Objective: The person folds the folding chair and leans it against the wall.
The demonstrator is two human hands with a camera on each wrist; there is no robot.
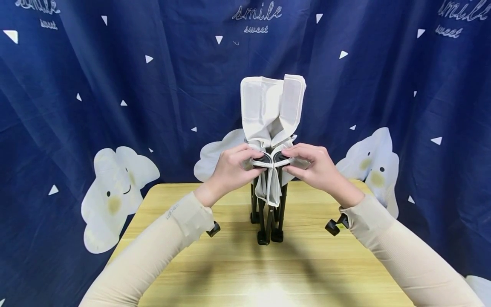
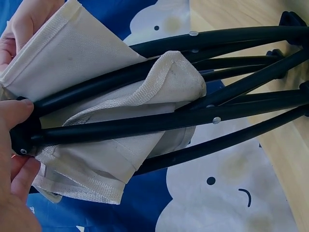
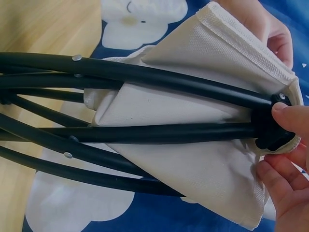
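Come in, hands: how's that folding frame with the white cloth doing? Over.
Left hand, right hand: each pinching a corner of the folding frame. Legs close together, white cloth creased. Nothing seen in the way.

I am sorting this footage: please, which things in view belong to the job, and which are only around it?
Belongs to the job:
- white fabric
- black tubular legs
- black corner joints

Only around:
- wood-grain table, under the legs
- navy patterned curtain, behind
- black wrist cameras
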